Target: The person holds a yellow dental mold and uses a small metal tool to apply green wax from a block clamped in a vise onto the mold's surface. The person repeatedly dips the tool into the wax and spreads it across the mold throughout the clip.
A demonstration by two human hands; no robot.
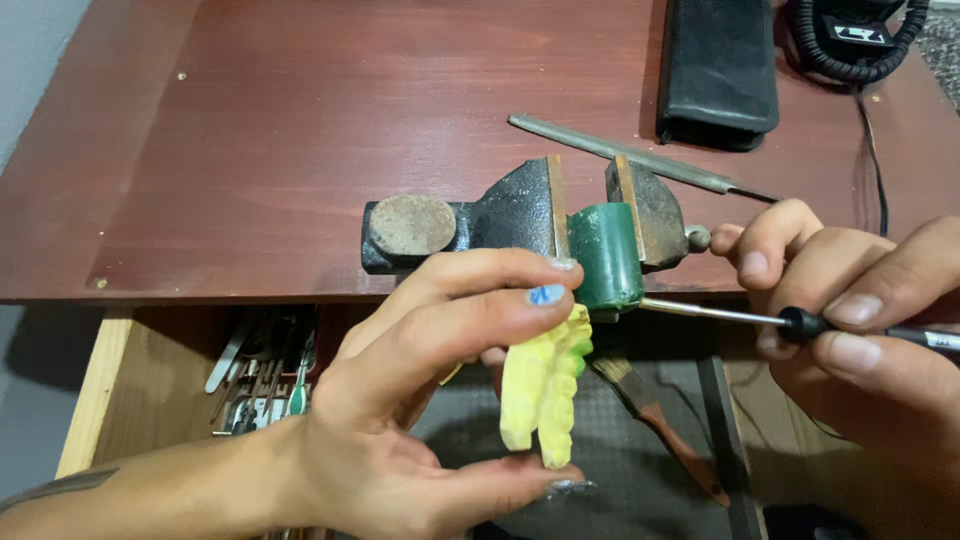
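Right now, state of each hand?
Left hand: closed on the yellow dental cast.
Right hand: closed on the thin black-handled tool.

The yellow tooth-shaped cast looks matt and chalky, like plaster or wax, with a bumpy surface. The green cylinder block is smooth and a little glossy — probably wax or plastic. The dark iron bench vise is rough and pitted, rust on its round anvil. The thin steel tool shaft shines; its black handle is matt. The reddish-brown wooden tabletop is smooth — low sheen.
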